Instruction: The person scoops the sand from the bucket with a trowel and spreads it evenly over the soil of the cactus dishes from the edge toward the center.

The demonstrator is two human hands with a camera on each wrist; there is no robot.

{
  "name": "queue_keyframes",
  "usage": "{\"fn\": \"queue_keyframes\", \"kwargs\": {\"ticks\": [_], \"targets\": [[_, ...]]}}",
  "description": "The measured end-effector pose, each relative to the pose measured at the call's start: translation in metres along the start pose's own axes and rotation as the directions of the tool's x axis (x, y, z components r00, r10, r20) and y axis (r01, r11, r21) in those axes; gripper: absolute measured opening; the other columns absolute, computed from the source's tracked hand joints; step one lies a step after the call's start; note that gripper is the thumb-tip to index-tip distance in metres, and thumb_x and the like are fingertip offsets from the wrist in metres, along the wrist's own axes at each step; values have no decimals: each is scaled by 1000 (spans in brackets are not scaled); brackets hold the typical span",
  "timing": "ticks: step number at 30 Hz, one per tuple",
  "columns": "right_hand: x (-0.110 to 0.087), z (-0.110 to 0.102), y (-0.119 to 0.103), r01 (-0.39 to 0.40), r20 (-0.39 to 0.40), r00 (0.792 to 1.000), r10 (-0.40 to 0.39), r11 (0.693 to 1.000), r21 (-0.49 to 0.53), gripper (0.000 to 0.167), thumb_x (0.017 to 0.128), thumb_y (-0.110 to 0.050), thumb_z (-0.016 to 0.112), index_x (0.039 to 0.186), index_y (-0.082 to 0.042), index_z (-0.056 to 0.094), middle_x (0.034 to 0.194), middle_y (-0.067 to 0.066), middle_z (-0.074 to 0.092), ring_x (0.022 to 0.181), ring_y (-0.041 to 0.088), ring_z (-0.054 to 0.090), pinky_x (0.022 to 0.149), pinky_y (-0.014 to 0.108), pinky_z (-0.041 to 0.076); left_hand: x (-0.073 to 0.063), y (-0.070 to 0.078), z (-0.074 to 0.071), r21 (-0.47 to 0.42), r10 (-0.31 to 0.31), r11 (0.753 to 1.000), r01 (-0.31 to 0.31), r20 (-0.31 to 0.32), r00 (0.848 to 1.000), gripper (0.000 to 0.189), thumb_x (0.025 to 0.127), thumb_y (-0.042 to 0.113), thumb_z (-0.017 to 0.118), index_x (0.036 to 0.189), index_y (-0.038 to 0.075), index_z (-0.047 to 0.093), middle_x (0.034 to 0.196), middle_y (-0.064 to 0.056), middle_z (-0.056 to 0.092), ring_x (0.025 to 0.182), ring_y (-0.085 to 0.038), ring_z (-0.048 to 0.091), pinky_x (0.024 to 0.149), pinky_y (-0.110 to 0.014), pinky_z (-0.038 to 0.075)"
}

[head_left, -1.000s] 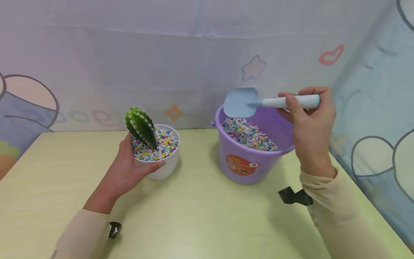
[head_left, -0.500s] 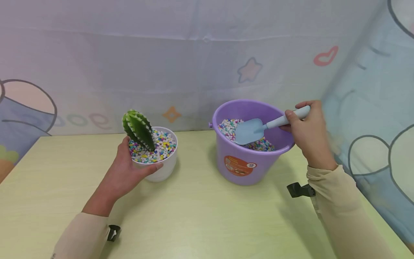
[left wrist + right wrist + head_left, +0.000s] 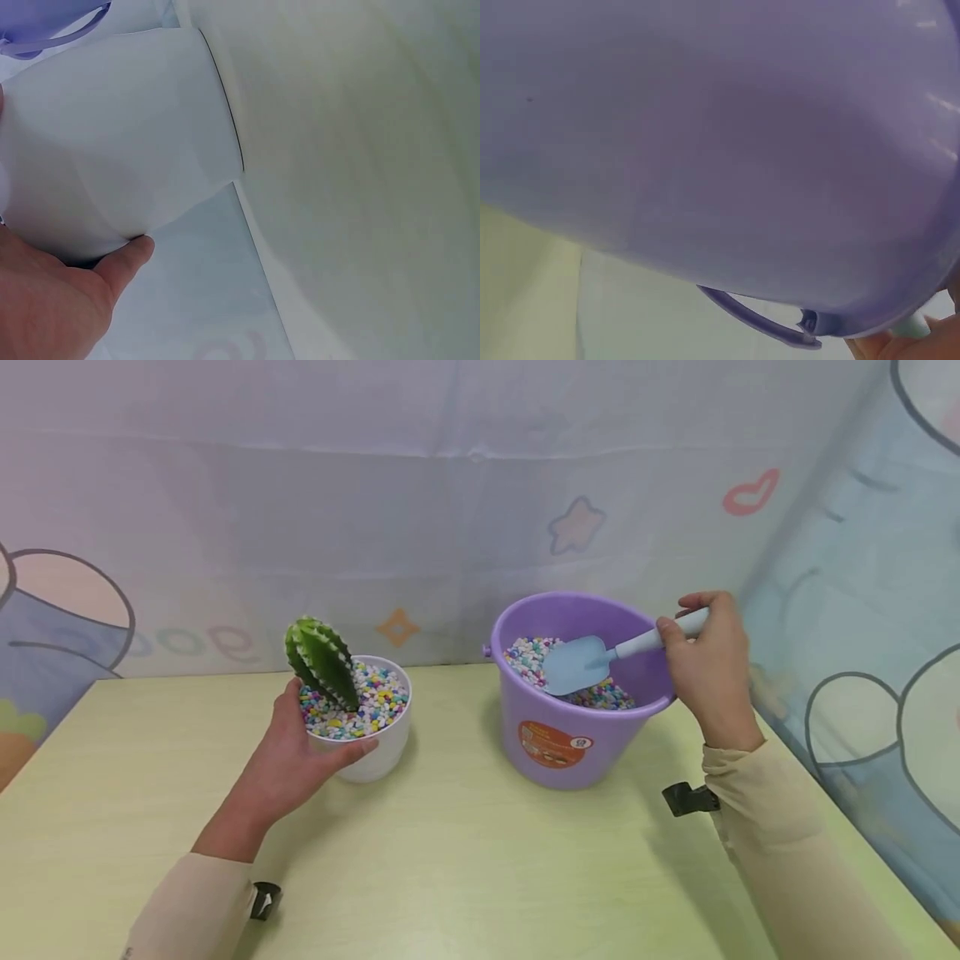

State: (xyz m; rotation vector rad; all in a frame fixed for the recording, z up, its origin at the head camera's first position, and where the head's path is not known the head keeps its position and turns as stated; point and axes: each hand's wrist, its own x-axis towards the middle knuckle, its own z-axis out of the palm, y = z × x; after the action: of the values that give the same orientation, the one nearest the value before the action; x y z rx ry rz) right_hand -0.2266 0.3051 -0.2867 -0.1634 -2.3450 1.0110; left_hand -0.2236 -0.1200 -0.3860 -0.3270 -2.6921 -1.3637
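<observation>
A white pot (image 3: 392, 745) of multicoloured pebbles (image 3: 386, 693) stands on the table, with a green cactus (image 3: 324, 664) leaning left in it. My left hand (image 3: 288, 768) grips the pot's left side, thumb across the front just below the rim; the wrist view shows a finger against its wall (image 3: 127, 142). To the right is a purple bucket (image 3: 626, 739) partly filled with similar pebbles. Between thumb and fingers, my right hand (image 3: 708, 672) holds the white handle of a light blue shovel (image 3: 576, 666). Its blade lies tilted over the pebbles inside the bucket.
The pale yellow table (image 3: 450, 860) meets a printed cloth backdrop (image 3: 337, 510) behind the pot and bucket, and another cloth side (image 3: 855, 627) rises at the right. In the right wrist view, the bucket's carrying handle (image 3: 757, 321) hangs against its outside.
From above the rim, my right hand has lowered the shovel into the bucket, where it has since barely moved. My left hand has kept its grip on the pot.
</observation>
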Motion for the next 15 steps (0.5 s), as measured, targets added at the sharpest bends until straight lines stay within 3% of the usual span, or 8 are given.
{"fn": "queue_keyframes", "kwargs": {"ticks": [4,10,12,15], "targets": [[2,6,2,30,-26,999,-30,1000,-4,29,99,-12,54,123,5,50,118,21,46,101,34,45,85,44,39,-2,1,-1,-1,2,1000,-2,-13,1000,115,78,49,81,154,6,6,144,-27,24,129,-42,34,104,-60,29],[8,4,9,-40,8,999,40,999,13,30,101,-15,50,126,3,51,122,20,43,104,31,45,85,42,42,-1,1,1,-29,8,1000,-8,-2,1000,116,78,48,81,155,8,3,146,-26,22,131,-41,32,105,-60,28],[9,3,12,-65,19,998,64,997,42,36,101,-17,51,131,2,47,128,18,44,108,30,46,88,42,42,0,1,0,-41,23,999,-23,9,1000,116,79,46,81,156,10,2,147,-25,20,133,-40,29,106,-59,27],[7,1,17,-103,49,994,97,984,143,51,102,-28,49,145,-5,33,143,14,38,120,29,44,97,40,40,-2,-2,-3,-37,10,999,-8,57,998,121,83,46,77,155,11,-13,156,-26,4,141,-41,15,109,-60,20]]}}
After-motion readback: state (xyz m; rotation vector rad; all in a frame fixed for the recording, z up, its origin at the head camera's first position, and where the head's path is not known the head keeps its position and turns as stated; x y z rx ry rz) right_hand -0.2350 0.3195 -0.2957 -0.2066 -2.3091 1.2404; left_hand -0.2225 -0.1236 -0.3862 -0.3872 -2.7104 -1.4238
